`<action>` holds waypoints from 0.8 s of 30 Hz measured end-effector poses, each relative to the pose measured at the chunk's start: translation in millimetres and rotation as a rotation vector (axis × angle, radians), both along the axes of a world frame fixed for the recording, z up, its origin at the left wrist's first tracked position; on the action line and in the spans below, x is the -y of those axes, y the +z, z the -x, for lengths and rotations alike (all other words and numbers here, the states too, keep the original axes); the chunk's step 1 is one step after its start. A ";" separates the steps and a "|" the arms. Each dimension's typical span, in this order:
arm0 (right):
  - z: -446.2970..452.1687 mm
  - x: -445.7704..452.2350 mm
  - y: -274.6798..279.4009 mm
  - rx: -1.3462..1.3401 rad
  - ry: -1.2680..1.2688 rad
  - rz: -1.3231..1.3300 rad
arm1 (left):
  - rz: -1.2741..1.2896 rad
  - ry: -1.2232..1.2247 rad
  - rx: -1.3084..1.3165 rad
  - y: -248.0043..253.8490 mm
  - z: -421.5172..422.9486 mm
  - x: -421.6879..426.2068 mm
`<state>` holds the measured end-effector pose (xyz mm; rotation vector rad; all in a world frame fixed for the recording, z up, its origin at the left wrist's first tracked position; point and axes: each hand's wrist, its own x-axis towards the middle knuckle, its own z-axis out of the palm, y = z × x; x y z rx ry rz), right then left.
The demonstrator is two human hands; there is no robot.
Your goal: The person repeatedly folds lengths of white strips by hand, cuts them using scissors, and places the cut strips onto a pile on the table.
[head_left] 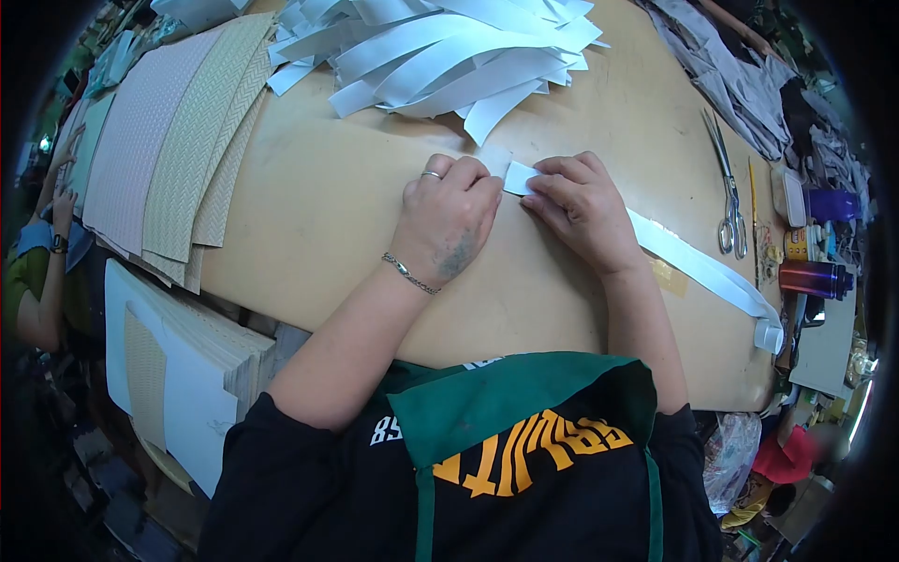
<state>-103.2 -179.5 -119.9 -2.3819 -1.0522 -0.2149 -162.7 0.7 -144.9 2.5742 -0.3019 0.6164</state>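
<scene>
My right hand [582, 211] pinches the short end of a white strip [702, 260] between thumb and fingers. From beneath that hand the strip runs right and toward me across the table, ending in a folded or rolled end near the right edge. My left hand [449, 206], with a ring and a bracelet, is closed just left of the strip's end. Its fingertips are turned away, and whatever they grip is hidden. Beyond both hands lies a large heap of loose white strips [459, 56].
Patterned sheets [178, 131] overlap along the table's left side, above a thick stack of sheets [187, 365]. Scissors [729, 187] lie at the right, near a purple tumbler [815, 279] and grey cloth [726, 70]. Another person's arm [47, 272] shows at far left.
</scene>
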 end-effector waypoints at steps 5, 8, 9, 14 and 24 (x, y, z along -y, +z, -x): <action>2.6 -3.0 -0.2 0.055 -0.013 0.002 | -0.087 0.000 0.026 -0.1 -0.6 2.9; 1.9 -3.9 -9.1 0.090 0.022 0.035 | -0.081 -0.005 0.047 -2.4 -1.5 2.3; 2.1 -4.4 -11.3 0.106 0.012 0.027 | -0.061 -0.006 0.047 -2.8 -1.9 2.2; 3.1 -6.8 -17.8 0.166 -0.015 -0.036 | 0.008 -0.012 0.038 -3.9 -2.8 1.6; 3.3 -10.7 -21.3 0.231 -0.038 -0.086 | 0.044 -0.026 -0.006 -3.2 -3.7 -1.3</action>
